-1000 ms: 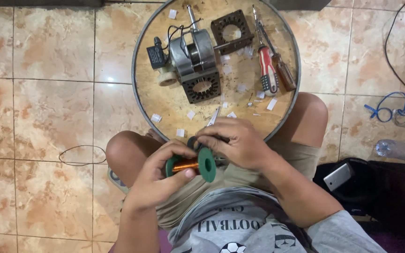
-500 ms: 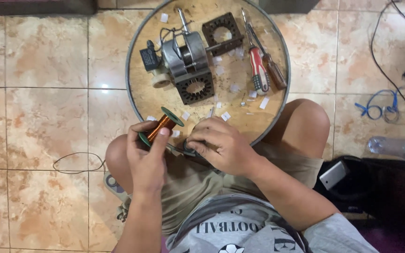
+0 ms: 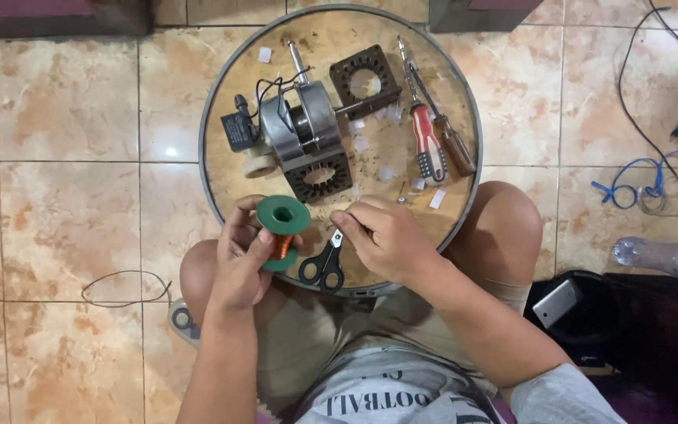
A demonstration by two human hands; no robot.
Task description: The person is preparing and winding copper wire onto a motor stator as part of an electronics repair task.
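Beyond both hands, the round tray (image 3: pixel 221 188) carries a small motor (image 3: pixel 301 126). The left hand (image 3: pixel 243 259) is curled around a green spool of copper wire (image 3: pixel 281 229); the right hand (image 3: pixel 386 239), beside it, pinches something too fine to tell. Black scissors (image 3: pixel 323 265) lie between them; a loose grip could let wire unravel.

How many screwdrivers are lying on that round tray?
2, side by side at the tray's right: a red-and-white-handled screwdriver and a brown wooden-handled screwdriver just right of it. None seems hidden.

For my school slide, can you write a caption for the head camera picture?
Left hand holds a green wire spool; right hand rests by black scissors on a round tray.
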